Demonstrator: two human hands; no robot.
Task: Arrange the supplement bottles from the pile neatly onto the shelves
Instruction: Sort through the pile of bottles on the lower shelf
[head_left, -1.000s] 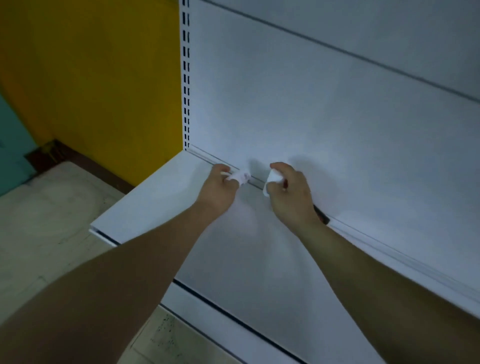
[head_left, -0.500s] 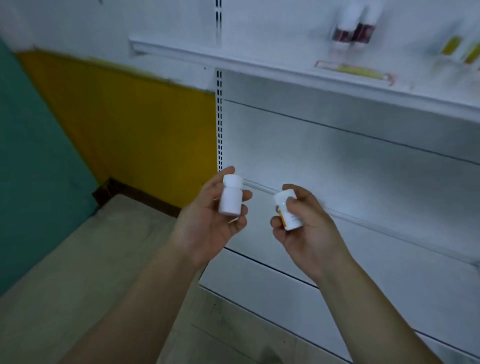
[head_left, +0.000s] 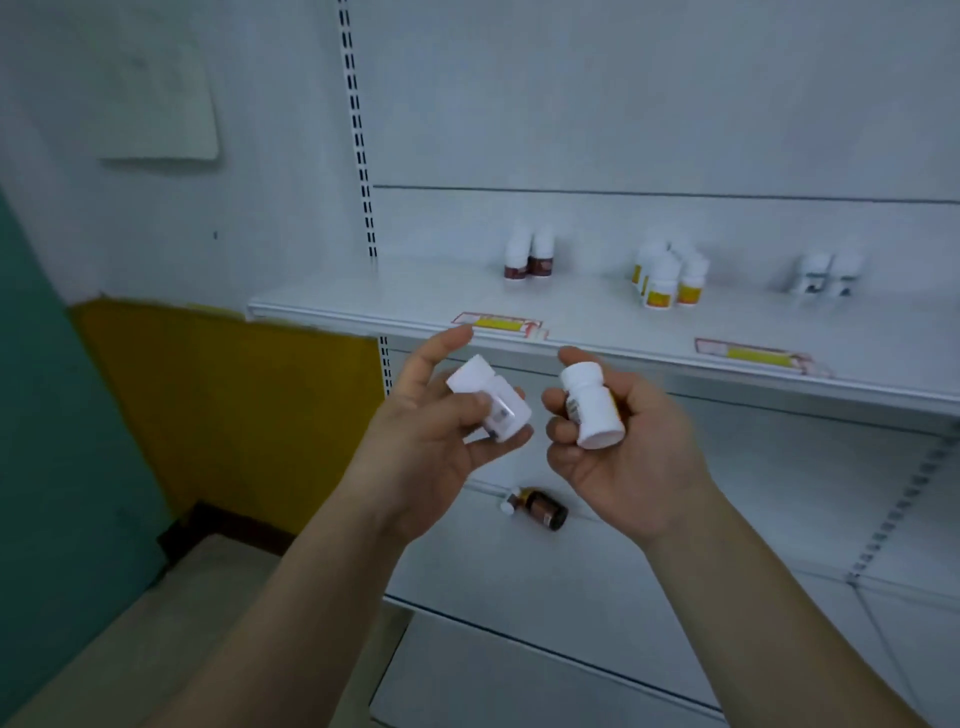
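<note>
The left hand (head_left: 423, 447) is gripping a white bottle (head_left: 491, 402) just below the front edge of the upper shelf (head_left: 363, 309). The thumb is pressing across the bottle's label and the index finger is stretching up towards that edge. The bottle is lying tilted in the hand, its cap pointing up and to the left.

The right hand (head_left: 631, 462) is holding a second white bottle (head_left: 592, 410), also just below the upper shelf's front edge, with the fingers curling round its body. This one is leaning with its cap towards the shelf and its flat base facing the camera, and a strip of orange label is showing on its side. The two hands are sitting close beside each other without touching.

On the upper shelf three groups are standing upright:
- a red-labelled pair (head_left: 529, 259) towards its left part
- a yellow-labelled cluster (head_left: 667, 278) near its middle
- a blurred grey-labelled pair (head_left: 826, 275) further right

Two price strips (head_left: 498, 323) are sitting along the shelf's front edge.

Beneath the upper shelf, a brown bottle (head_left: 537, 508) with a white cap is lying on its side on the lower shelf (head_left: 701, 561), showing between the two wrists. A slotted upright (head_left: 357, 130) is rising from the upper shelf's left end.
</note>
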